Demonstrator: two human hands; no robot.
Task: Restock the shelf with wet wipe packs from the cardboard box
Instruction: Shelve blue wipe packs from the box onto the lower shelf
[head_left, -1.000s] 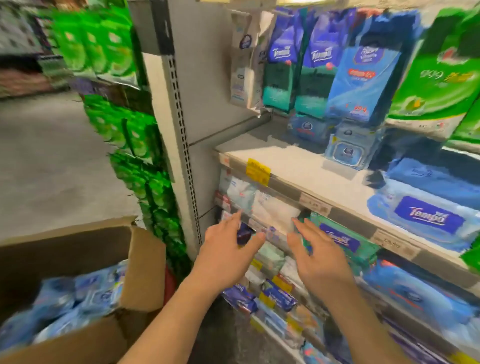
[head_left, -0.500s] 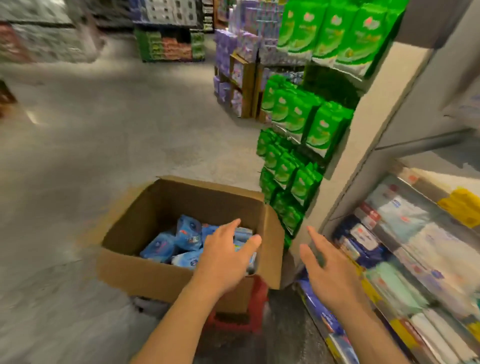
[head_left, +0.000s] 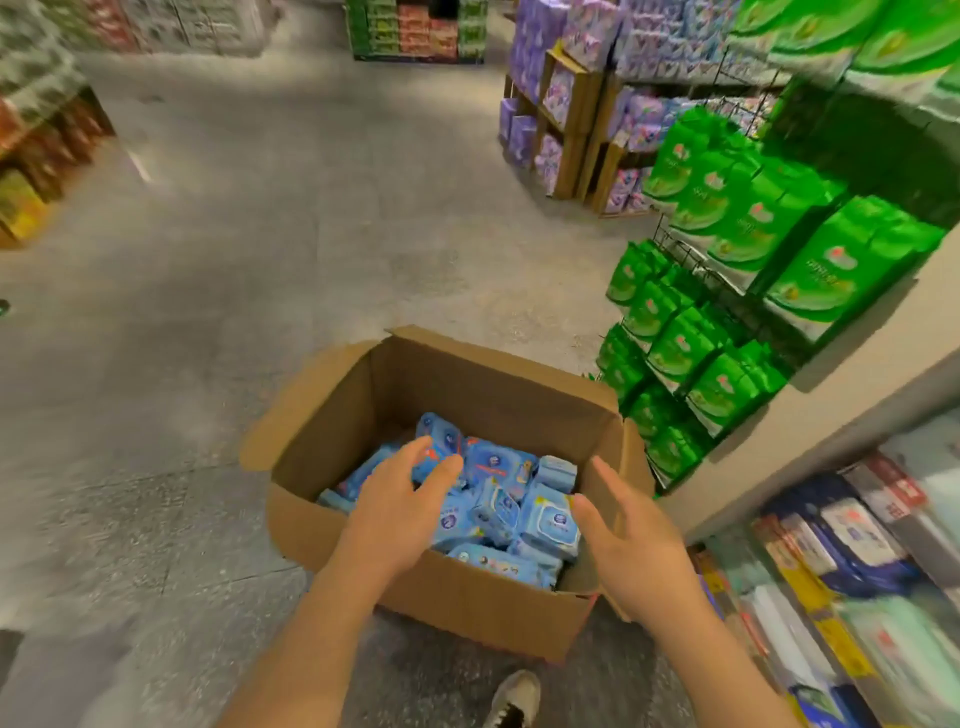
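**Both hands over an open box of wet wipe packs**

The left hand (head_left: 400, 506) is held above the cardboard box (head_left: 457, 603), palm down, fingers spread wide and relaxed, gripping nothing; whether its fingertips touch the packs cannot be told. Directly beneath and just beyond it lie the blue wet wipe packs (head_left: 524, 512), heaped loosely inside the box. The right hand (head_left: 631, 545) is over the box's near right corner, palm turned toward the left hand, fingers straight and apart, holding nothing. The two hands stand apart, the packs showing between them. To the right of the right hand runs the shelf (head_left: 852, 582), its rows of packaged goods blurred. Beyond that hand, green packs (head_left: 727, 322) hang on a wire rack. Below the forearms, a shoe (head_left: 511, 701) rests on the grey floor (head_left: 260, 260).
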